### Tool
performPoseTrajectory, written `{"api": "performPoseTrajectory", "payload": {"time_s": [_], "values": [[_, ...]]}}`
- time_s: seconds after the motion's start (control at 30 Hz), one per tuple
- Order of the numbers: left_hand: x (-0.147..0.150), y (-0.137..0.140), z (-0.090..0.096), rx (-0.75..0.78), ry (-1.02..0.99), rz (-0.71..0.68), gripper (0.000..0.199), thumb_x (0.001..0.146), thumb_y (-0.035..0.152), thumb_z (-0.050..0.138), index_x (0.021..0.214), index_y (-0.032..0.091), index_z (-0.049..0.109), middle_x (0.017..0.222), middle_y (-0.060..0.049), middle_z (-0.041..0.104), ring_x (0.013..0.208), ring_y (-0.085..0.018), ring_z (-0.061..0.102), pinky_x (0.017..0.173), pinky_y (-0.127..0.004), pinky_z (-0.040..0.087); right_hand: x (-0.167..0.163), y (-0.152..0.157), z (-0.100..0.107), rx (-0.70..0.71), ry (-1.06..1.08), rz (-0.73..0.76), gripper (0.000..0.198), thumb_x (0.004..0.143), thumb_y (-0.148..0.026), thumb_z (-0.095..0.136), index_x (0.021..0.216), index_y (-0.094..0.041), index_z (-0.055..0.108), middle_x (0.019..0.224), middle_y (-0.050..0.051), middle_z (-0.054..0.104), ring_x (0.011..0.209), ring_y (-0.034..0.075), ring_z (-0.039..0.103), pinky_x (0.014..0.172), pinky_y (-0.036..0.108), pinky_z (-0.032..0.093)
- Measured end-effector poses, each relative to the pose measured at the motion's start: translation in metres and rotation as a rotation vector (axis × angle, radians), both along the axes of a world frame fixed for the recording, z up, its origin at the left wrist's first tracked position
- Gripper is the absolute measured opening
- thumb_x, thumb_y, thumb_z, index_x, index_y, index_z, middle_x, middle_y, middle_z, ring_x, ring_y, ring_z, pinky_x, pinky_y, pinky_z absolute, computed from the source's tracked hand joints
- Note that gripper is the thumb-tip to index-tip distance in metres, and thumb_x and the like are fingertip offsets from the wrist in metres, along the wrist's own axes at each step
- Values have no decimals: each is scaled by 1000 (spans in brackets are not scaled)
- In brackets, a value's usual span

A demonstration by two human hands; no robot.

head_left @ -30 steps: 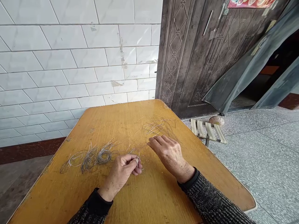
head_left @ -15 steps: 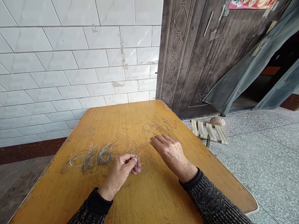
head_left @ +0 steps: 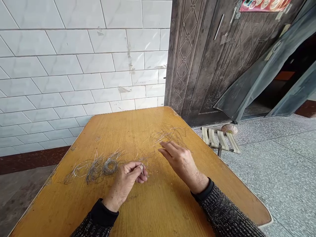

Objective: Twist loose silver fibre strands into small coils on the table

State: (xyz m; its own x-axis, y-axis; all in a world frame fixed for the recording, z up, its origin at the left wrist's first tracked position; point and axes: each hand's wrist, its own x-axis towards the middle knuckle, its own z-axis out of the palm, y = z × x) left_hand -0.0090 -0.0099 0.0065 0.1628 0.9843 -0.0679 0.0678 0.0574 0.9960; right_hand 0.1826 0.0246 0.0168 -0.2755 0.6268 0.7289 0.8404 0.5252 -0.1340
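1. Wire lies on your wooden table (head_left: 153, 207) in separate groups: three bundles toward its left edge and a looser spread toward its far right.
2. The round coil (head_left: 110, 165) is the bundle nearest the table's middle; just left of it sits the tangled bundle (head_left: 92, 171), and closest to the table's left edge is the thin loop bundle (head_left: 79, 169).
3. Your left hand (head_left: 128, 177) is over the table's middle, thumb pressed to the fingers, with a thin strand (head_left: 142, 164) pinched at the tips.
4. Your right hand (head_left: 181, 161) hovers over the table's right half, back of the hand up, fingers slightly bent and a small gap at the visible tips. Its underside is hidden, so you cannot tell from here whether it has hold of a fine wire.
5. Beyond that hand, near the table's far right edge, the loose wires (head_left: 170, 133) lie scattered.
6. Off the table's right side stands the strapped stool (head_left: 221, 139), with the ball (head_left: 229, 128) just behind it.
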Motion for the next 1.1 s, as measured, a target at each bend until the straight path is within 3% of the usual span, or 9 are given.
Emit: {"api": "performPoseTrajectory", "payload": {"time_s": [0.13, 0.37, 0.5, 0.77, 0.93, 1.1], "values": [[-5, 3, -1, -27, -117, 27, 21, 73, 34, 58, 71, 13, 61, 70, -4, 63, 57, -12, 57, 55, -25, 44, 3, 0, 4, -124, 196, -9, 29, 90, -35, 41, 102, -16, 60, 92, 8, 67, 74, 14, 63, 59, 21, 42], [-7, 5, -6, -42, -210, 8, 23, 76, 36, 59, 78, 14, 62, 73, -4, 63, 60, -11, 57, 57, -24, 45, -9, -2, -1, -710, 471, 372, 29, 85, -37, 46, 72, -17, 62, 61, 0, 61, 54, 10, 55, 51, 20, 40], [-6, 3, -4, -48, -209, 6, 25, 76, 37, 59, 82, 12, 63, 76, -6, 64, 63, -13, 58, 59, -26, 46, -15, 0, -8, -896, 686, 507, 23, 77, -35, 55, 64, -16, 57, 54, -2, 55, 47, 8, 48, 47, 20, 37], [-6, 2, -1, -55, -240, -18, 29, 77, 37, 59, 87, 11, 63, 79, -8, 65, 66, -14, 60, 63, -28, 46, -22, 3, -12, -1137, 928, 495, 27, 65, -39, 64, 62, -16, 52, 54, -4, 55, 42, 5, 47, 43, 18, 35], [-6, 1, -1, -66, -240, -40, 29, 77, 37, 59, 88, 11, 63, 78, -7, 65, 64, -14, 60, 60, -27, 45, -26, 3, -13, -1164, 1047, 468, 29, 57, -37, 70, 69, -15, 55, 53, -6, 54, 40, 5, 47, 39, 17, 34], [-7, 2, 0, -100, -311, -61, 29, 77, 39, 59, 87, 12, 64, 79, -7, 65, 62, -13, 59, 56, -25, 43, -28, 4, -17, -1166, 1057, 472, 27, 57, -36, 68, 67, -15, 54, 53, -5, 54, 39, 4, 46, 38, 16, 33]]}}
